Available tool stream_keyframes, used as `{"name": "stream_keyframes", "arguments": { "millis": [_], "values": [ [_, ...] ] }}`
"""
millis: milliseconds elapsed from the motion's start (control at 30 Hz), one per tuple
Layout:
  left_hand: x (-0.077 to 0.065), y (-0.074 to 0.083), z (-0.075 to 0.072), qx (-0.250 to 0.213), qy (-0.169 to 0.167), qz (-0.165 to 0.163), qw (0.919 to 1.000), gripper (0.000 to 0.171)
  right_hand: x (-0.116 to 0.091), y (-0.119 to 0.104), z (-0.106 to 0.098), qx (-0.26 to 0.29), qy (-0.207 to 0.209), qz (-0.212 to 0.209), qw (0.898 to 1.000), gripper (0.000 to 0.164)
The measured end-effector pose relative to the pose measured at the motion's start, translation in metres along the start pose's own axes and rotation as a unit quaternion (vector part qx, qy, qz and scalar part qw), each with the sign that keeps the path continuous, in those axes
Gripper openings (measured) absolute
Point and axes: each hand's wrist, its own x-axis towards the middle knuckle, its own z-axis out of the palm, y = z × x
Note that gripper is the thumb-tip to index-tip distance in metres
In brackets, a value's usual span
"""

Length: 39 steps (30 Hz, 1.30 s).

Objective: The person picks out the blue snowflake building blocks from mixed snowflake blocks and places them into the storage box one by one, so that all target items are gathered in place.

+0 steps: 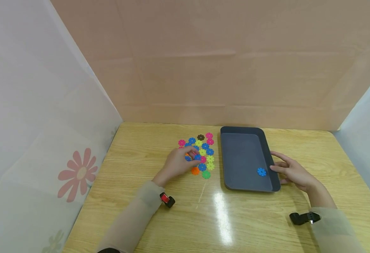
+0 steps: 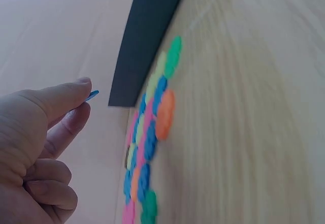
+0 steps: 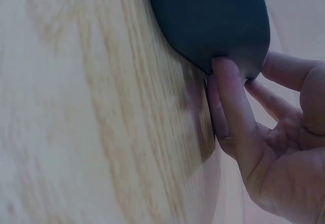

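My left hand (image 1: 180,161) pinches a blue notched plastic disc (image 2: 92,95) between thumb and index finger, raised above the table in the left wrist view. Below it spreads a cluster of similar flower-shaped discs in pink, blue, yellow, orange, green and brown, such as a green disc (image 1: 206,174). A dark grey rectangular tray (image 1: 245,151) stands to the right of the cluster. Inside it, near the front right corner, lies one blue disc (image 1: 261,172). My right hand (image 1: 295,174) grips the tray's right side, thumb at the rim and fingers against the outer wall.
The light wooden table (image 1: 251,221) ends at a tan covered wall (image 1: 204,70) behind. A white sheet with a pink flower print (image 1: 77,174) hangs along the left. Each wrist wears a black strap; the right one (image 1: 305,218) shows near the table's front right.
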Motion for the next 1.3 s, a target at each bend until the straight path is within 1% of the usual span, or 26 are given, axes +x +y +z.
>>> {"name": "stream_keyframes", "arguments": {
  "millis": [200, 267, 400, 467, 567, 667, 867, 967, 1067, 1300],
  "values": [
    [0.015, 0.014, 0.011, -0.044, -0.013, 0.009, 0.9989, 0.030, -0.001, 0.000, -0.001, -0.005, -0.002, -0.002, 1.000, 0.076],
    [0.020, 0.019, 0.016, -0.054, -0.016, 0.017, 0.9983, 0.030, -0.001, 0.001, -0.001, -0.004, 0.001, -0.001, 1.000, 0.077],
    [0.028, 0.031, 0.023, -0.058, -0.019, 0.043, 0.9972, 0.028, 0.000, 0.002, 0.000, -0.006, 0.000, -0.003, 1.000, 0.076],
    [0.031, 0.037, 0.028, -0.058, -0.019, 0.050, 0.9969, 0.027, 0.000, 0.002, 0.000, -0.006, 0.000, -0.004, 1.000, 0.077],
    [0.036, 0.046, 0.034, -0.064, -0.026, 0.045, 0.9966, 0.027, 0.001, 0.001, 0.000, -0.007, -0.004, -0.006, 1.000, 0.077],
    [0.041, 0.055, 0.043, -0.071, -0.036, 0.040, 0.9960, 0.025, 0.001, 0.001, 0.000, -0.006, 0.000, -0.002, 1.000, 0.077],
    [0.053, 0.074, 0.060, -0.068, -0.057, 0.062, 0.9941, 0.028, 0.000, 0.002, 0.000, -0.008, 0.003, -0.003, 1.000, 0.078],
    [0.057, 0.083, 0.067, -0.072, -0.064, 0.066, 0.9932, 0.029, 0.000, 0.003, 0.001, -0.005, 0.006, 0.002, 1.000, 0.078],
    [0.062, 0.092, 0.075, -0.068, -0.068, 0.065, 0.9933, 0.029, 0.000, 0.002, 0.002, -0.004, 0.007, 0.001, 1.000, 0.077],
    [0.075, 0.110, 0.096, -0.015, -0.066, 0.045, 0.9967, 0.029, 0.000, 0.004, 0.003, 0.013, -0.002, 0.004, 1.000, 0.078]
  ]
}}
